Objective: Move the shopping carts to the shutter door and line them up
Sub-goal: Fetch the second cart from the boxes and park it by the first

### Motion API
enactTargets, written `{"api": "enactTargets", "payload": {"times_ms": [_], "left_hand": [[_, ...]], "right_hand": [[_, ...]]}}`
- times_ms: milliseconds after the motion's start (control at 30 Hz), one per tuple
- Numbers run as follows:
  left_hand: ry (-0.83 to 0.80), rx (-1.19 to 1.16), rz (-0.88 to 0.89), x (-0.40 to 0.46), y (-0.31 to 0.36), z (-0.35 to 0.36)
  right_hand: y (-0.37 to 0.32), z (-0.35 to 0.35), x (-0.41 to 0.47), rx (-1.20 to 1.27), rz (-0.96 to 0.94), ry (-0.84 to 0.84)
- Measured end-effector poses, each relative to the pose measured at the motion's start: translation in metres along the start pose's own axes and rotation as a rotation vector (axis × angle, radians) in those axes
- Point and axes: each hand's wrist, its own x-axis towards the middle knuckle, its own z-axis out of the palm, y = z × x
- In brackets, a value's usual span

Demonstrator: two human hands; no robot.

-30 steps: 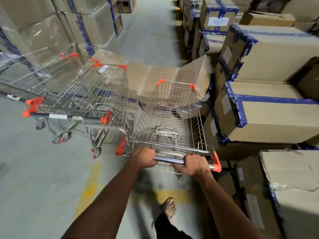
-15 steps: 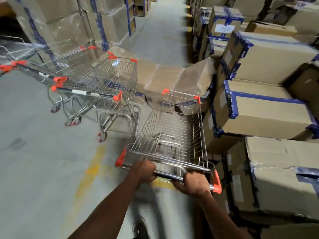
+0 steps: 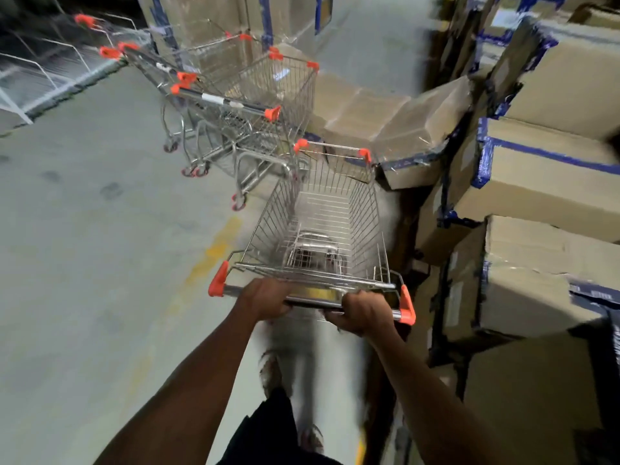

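Both hands clamped round the handle bar point(image 3: 312, 298) of the near cart point(image 3: 322, 226). Left hand point(image 3: 265, 298) wraps it just inside the left orange end cap, fingers curled under & out of sight; right hand point(image 3: 364, 312) does the same next to the right cap, knuckles up, fist tight on the bar. Arms reach fwd from the bottom of view, nearly straight, roughly parallel, wrists level.

Carts: 1 in hand, basket w/ nothing in it, nose close to a leaning cardboard box point(image 3: 396, 129). Ahead-left, a nested bunch point(image 3: 241, 105) – I count at least 3 by the orange-capped handles, exact no. hard to tell thru the blur. The held cart's front left corner sits just beside the rear of that bunch; touching or not, can't tell.

Right side: stacked cartons point(image 3: 550, 182) w/ blue tape, close alongside the cart. Grey concrete floor point(image 3: 84, 246), worn yellow line point(image 3: 214, 250) left of the cart. One foot point(image 3: 271, 370) visible btwn the arms, blurred.
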Motion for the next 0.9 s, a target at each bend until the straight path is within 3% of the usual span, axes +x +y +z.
{"api": "enactTargets", "payload": {"times_ms": [433, 633, 900], "left_hand": [[0.03, -0.094, -0.384, -0.177, 0.017, 0.071], [0.016, -0.176, -0.576, -0.265, 0.004, 0.101], [0.047, -0.25, -0.809, -0.391, -0.008, 0.143]], "right_hand": [[-0.089, -0.009, -0.054, -0.091, -0.359, -0.061], [-0.166, -0.034, -0.075, -0.026, -0.638, -0.161], [-0.288, -0.033, -0.112, -0.116, -0.841, -0.183]]}}
